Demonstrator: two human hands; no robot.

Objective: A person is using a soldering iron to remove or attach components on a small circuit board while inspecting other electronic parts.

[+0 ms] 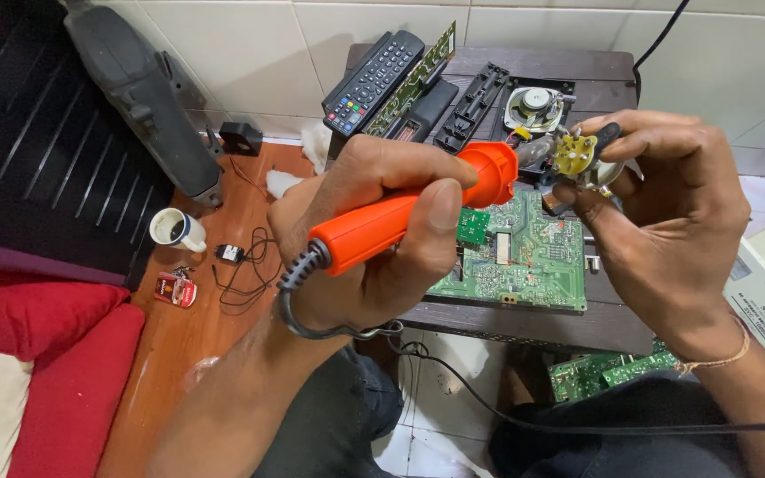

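**Iron tip at a small part, over a green board**

Left hand [374,235] wrapped round orange iron [418,208], tip touching yellow part [575,155] pinched in right hand [666,221]. Below, green board [524,257] flat on dark table [613,66]. Behind: remote [374,81], speaker [535,108]. On wooden floor at left: cup [177,229].

A green circuit board [524,261] lies flat on the dark bench [613,323]. Far side: a black remote control [372,81], with a round speaker [535,108] to its right. Left, on the wooden floor, a white mug [179,230] stands beside a red cushion [28,314].
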